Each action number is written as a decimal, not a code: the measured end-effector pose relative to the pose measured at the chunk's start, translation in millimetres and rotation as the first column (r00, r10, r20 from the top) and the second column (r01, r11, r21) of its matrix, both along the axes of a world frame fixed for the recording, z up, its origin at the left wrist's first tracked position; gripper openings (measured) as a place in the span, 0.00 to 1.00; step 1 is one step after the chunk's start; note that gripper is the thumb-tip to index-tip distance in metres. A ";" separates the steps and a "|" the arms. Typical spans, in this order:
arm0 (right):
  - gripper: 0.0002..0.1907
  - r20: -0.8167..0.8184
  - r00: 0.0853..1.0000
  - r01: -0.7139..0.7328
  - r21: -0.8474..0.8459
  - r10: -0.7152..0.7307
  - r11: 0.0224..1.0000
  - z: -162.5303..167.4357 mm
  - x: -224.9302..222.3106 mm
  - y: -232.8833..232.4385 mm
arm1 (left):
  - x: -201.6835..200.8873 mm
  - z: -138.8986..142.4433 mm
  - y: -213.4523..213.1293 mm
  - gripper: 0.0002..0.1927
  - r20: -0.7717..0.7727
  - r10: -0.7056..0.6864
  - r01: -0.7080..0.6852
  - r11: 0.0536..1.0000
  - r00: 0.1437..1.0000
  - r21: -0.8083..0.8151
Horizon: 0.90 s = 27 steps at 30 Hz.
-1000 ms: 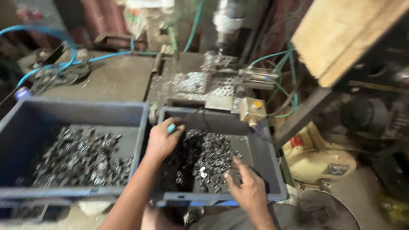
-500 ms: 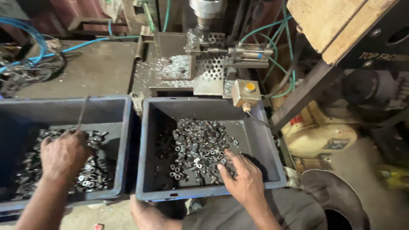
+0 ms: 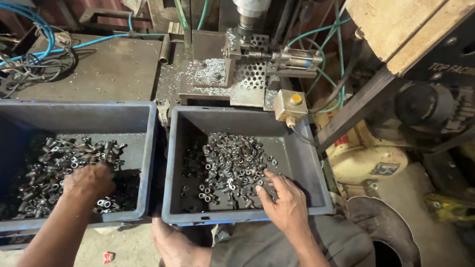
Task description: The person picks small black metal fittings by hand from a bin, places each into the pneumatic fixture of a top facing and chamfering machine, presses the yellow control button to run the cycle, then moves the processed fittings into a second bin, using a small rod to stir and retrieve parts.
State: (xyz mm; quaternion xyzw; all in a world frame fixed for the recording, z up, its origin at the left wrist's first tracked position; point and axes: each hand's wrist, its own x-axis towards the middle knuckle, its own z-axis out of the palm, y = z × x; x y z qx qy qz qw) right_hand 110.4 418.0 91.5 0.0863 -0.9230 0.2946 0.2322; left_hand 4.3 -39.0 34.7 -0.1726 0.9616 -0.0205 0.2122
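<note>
- left hand (image 3: 89, 181) rests knuckles-up on small metal parts (image 3: 59, 163) in the left grey bin (image 3: 143, 163); its grip cannot be told.
- right hand (image 3: 283, 203), fingers spread, touches the metal fittings (image 3: 230, 165) heaped in the right grey bin (image 3: 302, 163).

The left hand (image 3: 89, 182) is held at eight o'clock, knuckles up, fingers curled downward. The right hand (image 3: 283, 202) is stretched from five o'clock toward eleven, palm down, fingers spread.
</note>
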 end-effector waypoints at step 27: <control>0.23 -0.006 0.998 -0.063 -0.334 0.064 0.940 -5.6 -0.2 12.2 | 6.3 -4.0 -27.9 0.22 -0.091 -0.066 0.076 0.991 0.994 0.114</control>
